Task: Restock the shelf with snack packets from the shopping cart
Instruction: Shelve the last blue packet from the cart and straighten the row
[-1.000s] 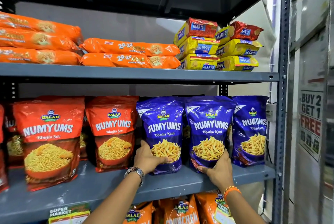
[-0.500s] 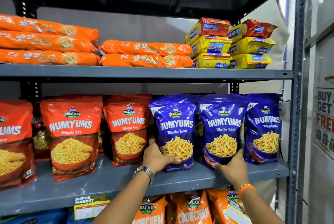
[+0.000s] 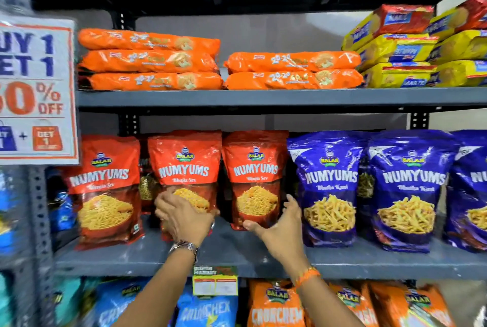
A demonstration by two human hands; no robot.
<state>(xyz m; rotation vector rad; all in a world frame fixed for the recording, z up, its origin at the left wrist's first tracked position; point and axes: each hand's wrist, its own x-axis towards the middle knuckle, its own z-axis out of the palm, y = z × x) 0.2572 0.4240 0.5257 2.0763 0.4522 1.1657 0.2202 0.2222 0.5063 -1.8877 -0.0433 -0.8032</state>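
Three red Numyums packets stand upright on the grey middle shelf (image 3: 237, 255). My left hand (image 3: 184, 217) lies over the lower front of the middle red packet (image 3: 184, 163), fingers curled on it. My right hand (image 3: 279, 226) cups the right red packet (image 3: 254, 168), thumb under its bottom edge and fingers along its right side. The left red packet (image 3: 105, 176) stands untouched. To the right, blue Numyums packets (image 3: 326, 176) stand in a row. No shopping cart is in view.
Orange biscuit rolls (image 3: 147, 60) and yellow Marie packs (image 3: 395, 63) fill the shelf above. A sale sign (image 3: 37, 89) hangs on the left upright post (image 3: 39, 221). Orange and blue packets (image 3: 274, 305) stand on the shelf below, behind a price tag (image 3: 214, 280).
Both hands have left the blue packets and moved left onto the red ones. My view has swung left, bringing the sale sign into sight.
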